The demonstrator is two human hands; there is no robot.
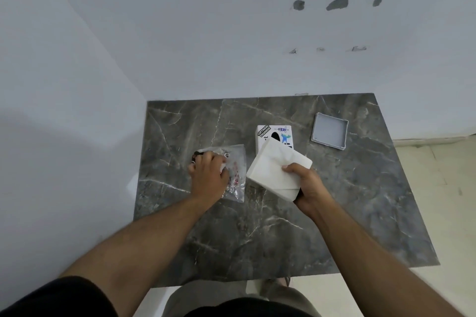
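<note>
Head view: L hand point(210, 175) is lying on the clear bag point(235, 162) at the table's left-middle. Its fingers are curling over the bag's far end, pinching the film w/ small bits inside. Bag is looking thin, limp, slippery, v. light. Prob best taken by a corner or edge, since the contents will be sliding about.

R hand point(309, 188) is gripping the white box point(273, 170) by its near corner, thumb on top, holding it tilted just beside the bag. Box is looking light & stiffish but creased, so hard squeezing may dent it.

Behind it a printed box point(275, 134) is standing, w/ a grey tray point(329, 131) lying further right. Table point(283, 239) is looking like smooth, hard dark marble, sitting in a corner of white walls point(231, 33), w/ pale floor point(425, 188) at right.
</note>
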